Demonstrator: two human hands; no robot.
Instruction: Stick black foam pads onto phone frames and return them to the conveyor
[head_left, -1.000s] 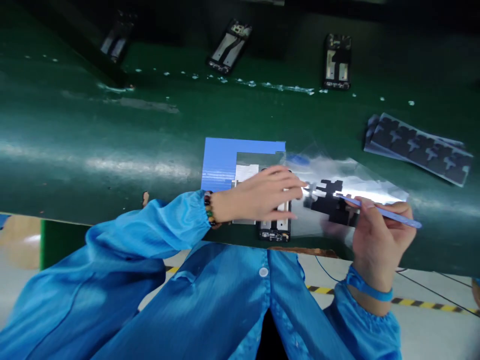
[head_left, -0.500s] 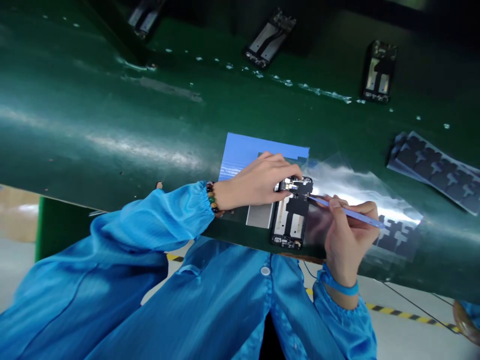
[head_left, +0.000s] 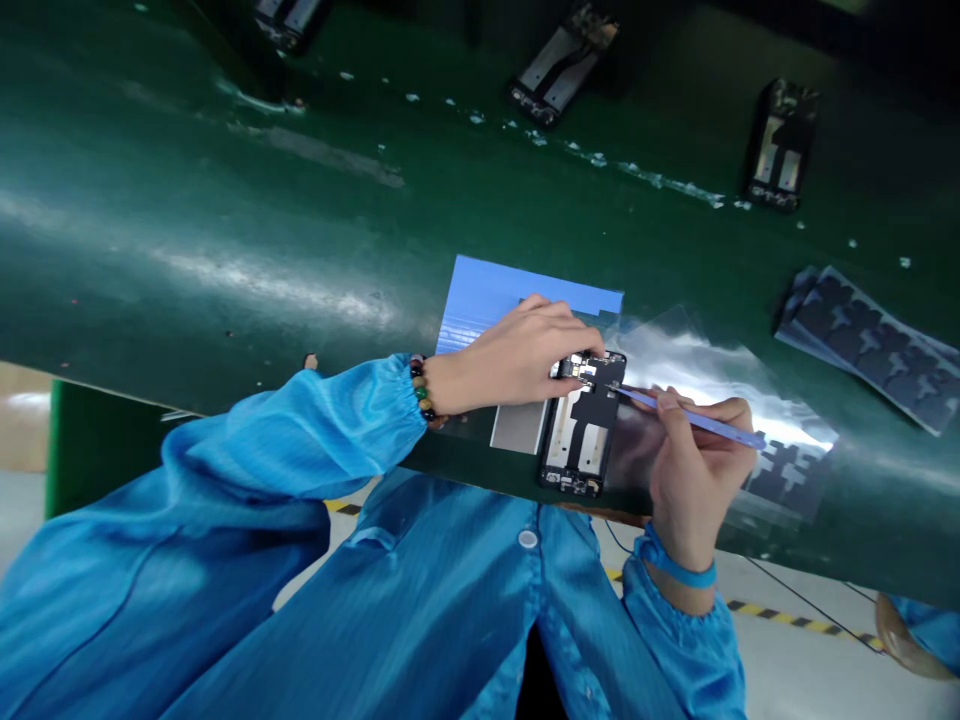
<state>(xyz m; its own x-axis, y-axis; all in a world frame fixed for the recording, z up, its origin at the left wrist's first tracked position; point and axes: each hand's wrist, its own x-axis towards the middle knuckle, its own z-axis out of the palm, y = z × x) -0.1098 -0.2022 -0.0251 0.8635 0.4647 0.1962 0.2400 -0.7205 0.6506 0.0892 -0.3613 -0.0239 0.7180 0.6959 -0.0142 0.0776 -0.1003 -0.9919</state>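
Observation:
A black phone frame (head_left: 581, 432) lies near the front edge of the green belt (head_left: 225, 220), partly on a blue card (head_left: 487, 295). My left hand (head_left: 525, 352) rests on its top end, fingertips pressing a black sticker there. In my right hand (head_left: 694, 470) is a pale blue tweezer tool (head_left: 690, 418), its tip touching the frame's upper right corner. A clear film sheet (head_left: 720, 400) with black stickers lies under my right hand.
Three more phone frames (head_left: 780, 145) (head_left: 562, 62) (head_left: 289, 15) lie along the far side of the belt. A stack of sticker sheets (head_left: 870, 345) sits at the right. Small white scraps dot the belt. The floor with yellow-black tape shows below.
The black sticker went from the film sheet onto the phone frame. My right hand brought the tool leftward to the frame's top; my left hand shifted to the frame's top end.

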